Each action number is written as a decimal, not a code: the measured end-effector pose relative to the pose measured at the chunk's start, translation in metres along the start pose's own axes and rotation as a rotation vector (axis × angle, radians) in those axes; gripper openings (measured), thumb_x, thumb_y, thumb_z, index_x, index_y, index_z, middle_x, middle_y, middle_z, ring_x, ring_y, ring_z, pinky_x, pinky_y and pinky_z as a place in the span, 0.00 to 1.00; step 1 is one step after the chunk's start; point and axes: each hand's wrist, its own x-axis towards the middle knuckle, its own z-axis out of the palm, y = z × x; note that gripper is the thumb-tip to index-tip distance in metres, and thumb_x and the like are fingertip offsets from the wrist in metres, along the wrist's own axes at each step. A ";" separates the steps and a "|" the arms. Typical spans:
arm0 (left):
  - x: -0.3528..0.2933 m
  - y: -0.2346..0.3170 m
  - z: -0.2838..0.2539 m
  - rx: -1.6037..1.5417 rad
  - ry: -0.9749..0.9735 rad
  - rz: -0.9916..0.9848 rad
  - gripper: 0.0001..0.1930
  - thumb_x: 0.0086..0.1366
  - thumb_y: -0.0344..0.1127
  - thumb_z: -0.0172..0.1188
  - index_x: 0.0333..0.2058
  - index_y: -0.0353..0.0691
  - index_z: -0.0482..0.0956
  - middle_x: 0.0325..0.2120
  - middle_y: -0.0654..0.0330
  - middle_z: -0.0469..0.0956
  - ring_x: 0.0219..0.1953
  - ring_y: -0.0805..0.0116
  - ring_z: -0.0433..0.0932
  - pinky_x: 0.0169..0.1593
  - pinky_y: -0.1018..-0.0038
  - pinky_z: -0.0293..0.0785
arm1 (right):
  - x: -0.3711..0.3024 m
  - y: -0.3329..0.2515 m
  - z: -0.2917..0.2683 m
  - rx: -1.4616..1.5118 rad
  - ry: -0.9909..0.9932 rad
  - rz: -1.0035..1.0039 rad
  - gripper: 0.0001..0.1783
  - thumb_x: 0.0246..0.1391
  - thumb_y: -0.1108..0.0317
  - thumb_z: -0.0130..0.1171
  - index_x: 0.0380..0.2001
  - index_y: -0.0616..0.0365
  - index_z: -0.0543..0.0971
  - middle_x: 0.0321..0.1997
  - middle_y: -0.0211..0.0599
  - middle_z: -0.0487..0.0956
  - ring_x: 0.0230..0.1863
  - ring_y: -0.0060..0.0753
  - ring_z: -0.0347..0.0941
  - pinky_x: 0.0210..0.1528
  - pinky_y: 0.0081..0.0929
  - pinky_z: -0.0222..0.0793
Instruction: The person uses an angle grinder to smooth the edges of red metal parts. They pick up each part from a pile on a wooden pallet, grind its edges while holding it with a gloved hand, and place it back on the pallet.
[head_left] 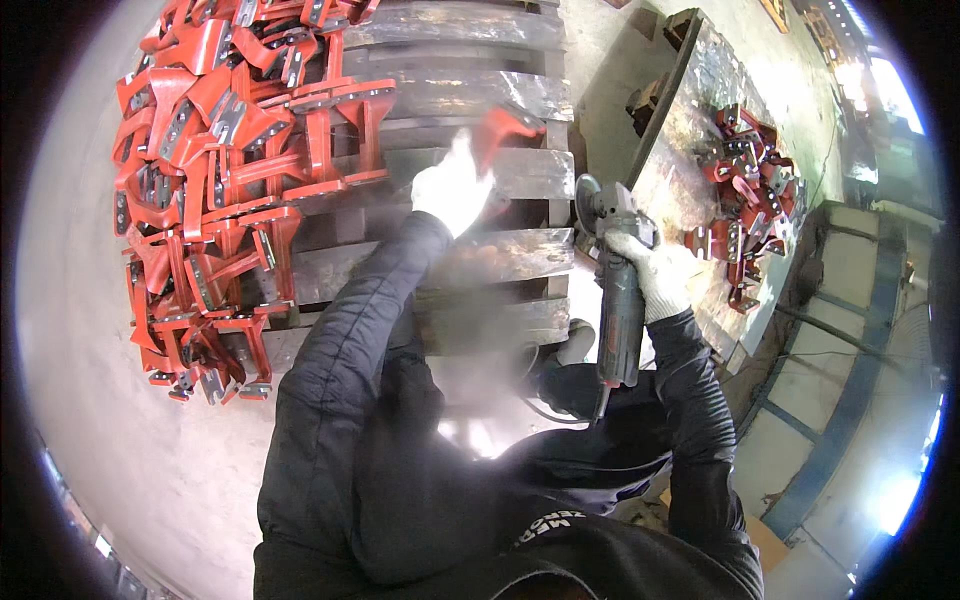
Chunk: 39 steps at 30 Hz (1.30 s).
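My left hand [450, 190], in a white glove, grips a red metal bracket [505, 128] over the wooden pallet [460, 250]. Motion smears the bracket a little. In my gloved right hand [655, 268] is an angle grinder [620, 310], held near its head, with its disc [588, 203] at the far end and its cord trailing off toward my legs. The disc stands apart from the bracket. Whether the disc is spinning cannot be made out.
A large heap of red metal brackets [235, 150] covers the pallet's left side. On the right, a worn metal tabletop [690, 150] carries a smaller pile of red brackets [745, 190]. Blue-framed pale panels [835, 335] stand beyond it at the far right.
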 end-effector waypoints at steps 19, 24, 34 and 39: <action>-0.077 -0.003 0.035 -0.663 -0.309 0.417 0.14 0.66 0.26 0.56 0.50 0.38 0.79 0.42 0.52 0.82 0.43 0.61 0.82 0.49 0.66 0.78 | 0.040 0.032 -0.002 -0.450 0.202 -0.378 0.52 0.34 0.48 0.81 0.62 0.62 0.71 0.55 0.48 0.78 0.54 0.37 0.77 0.57 0.36 0.74; -0.075 0.001 0.036 -1.276 -0.457 0.032 0.13 0.71 0.31 0.57 0.51 0.38 0.79 0.44 0.56 0.82 0.45 0.58 0.82 0.50 0.63 0.79 | 0.036 0.030 0.003 -0.473 0.195 -0.380 0.51 0.36 0.50 0.80 0.62 0.61 0.71 0.54 0.47 0.78 0.54 0.38 0.77 0.56 0.35 0.75; -0.070 -0.005 0.012 -1.956 -0.550 -0.427 0.18 0.74 0.42 0.53 0.56 0.38 0.75 0.47 0.56 0.80 0.47 0.60 0.82 0.49 0.59 0.82 | 0.025 0.032 0.005 -0.323 0.099 -0.261 0.50 0.42 0.60 0.78 0.65 0.66 0.64 0.55 0.47 0.76 0.54 0.37 0.75 0.57 0.34 0.74; -0.069 0.027 -0.001 -1.845 -0.492 -0.556 0.20 0.76 0.42 0.47 0.57 0.35 0.72 0.50 0.53 0.79 0.52 0.60 0.80 0.57 0.56 0.78 | 0.022 0.027 0.026 -0.691 0.190 -0.653 0.48 0.40 0.64 0.76 0.66 0.60 0.66 0.60 0.51 0.75 0.60 0.44 0.74 0.62 0.38 0.71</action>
